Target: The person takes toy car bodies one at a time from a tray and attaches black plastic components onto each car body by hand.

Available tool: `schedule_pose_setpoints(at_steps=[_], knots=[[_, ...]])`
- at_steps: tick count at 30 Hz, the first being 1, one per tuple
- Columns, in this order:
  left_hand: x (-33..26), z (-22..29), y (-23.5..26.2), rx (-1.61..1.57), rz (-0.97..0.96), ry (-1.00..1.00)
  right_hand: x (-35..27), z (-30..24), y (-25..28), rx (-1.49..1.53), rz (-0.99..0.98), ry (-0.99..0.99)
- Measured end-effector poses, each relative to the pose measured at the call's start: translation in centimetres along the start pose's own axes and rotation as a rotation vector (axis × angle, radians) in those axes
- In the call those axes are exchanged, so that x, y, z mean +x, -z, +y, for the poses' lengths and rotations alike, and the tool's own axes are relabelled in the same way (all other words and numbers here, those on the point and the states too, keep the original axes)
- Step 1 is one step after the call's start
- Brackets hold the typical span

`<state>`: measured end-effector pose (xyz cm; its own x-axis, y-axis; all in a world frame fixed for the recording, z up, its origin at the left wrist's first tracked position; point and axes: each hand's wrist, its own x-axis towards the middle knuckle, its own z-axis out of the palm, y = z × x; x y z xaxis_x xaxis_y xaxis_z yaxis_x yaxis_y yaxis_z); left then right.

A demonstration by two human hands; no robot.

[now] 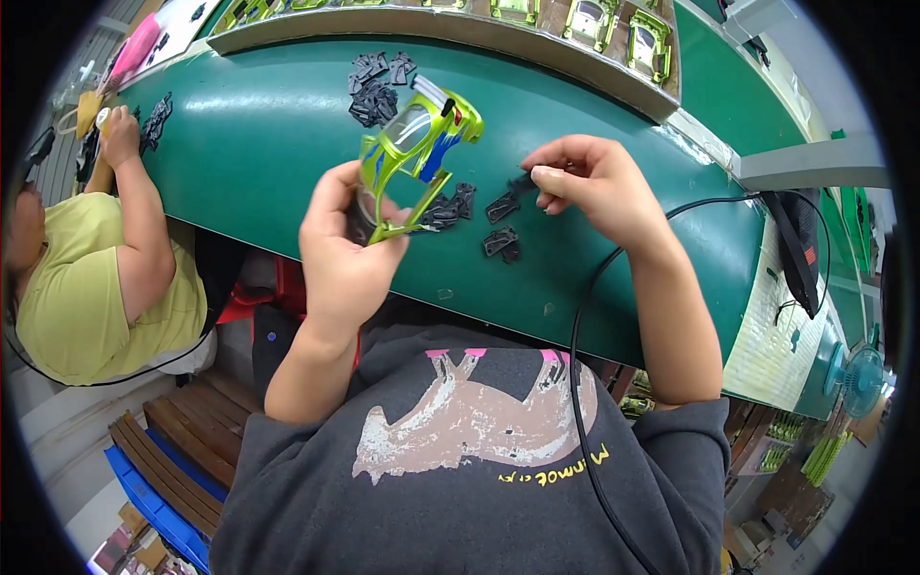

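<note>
My left hand (347,244) is closed around a lime-green toy car body shell (412,144) with blue patches and clear windows, holding it tilted above the table. To its right, my right hand (599,187) pinches a small black plastic part (523,182) between thumb and fingertips. Just under that hand lie loose black parts (502,241) of a similar kind. More black parts (450,209) sit partly hidden behind the shell, and a larger pile (372,101) rests beyond it.
A cardboard tray (460,34) of green car shells stands along the far side of the green table (259,115). At left, a co-worker in a yellow shirt (86,278) sits near another black pile (156,121). A black cable (586,287) runs beside my right arm.
</note>
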<state>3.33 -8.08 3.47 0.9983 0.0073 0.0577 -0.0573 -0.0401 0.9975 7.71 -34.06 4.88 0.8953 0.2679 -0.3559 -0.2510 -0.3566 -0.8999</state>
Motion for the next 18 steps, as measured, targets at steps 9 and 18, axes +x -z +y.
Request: schedule_pose_setpoints(at_steps=[9, 18], knots=[[0.3, -1.0, -4.3, -0.094, -0.062, -0.036, -2.3, 1.9, -2.9, 0.501, 0.025, 0.184], [1.2, 0.6, -3.8, 0.631, 0.14, -0.476, -4.1, 1.3, -3.2, 0.345, 0.133, 0.287]])
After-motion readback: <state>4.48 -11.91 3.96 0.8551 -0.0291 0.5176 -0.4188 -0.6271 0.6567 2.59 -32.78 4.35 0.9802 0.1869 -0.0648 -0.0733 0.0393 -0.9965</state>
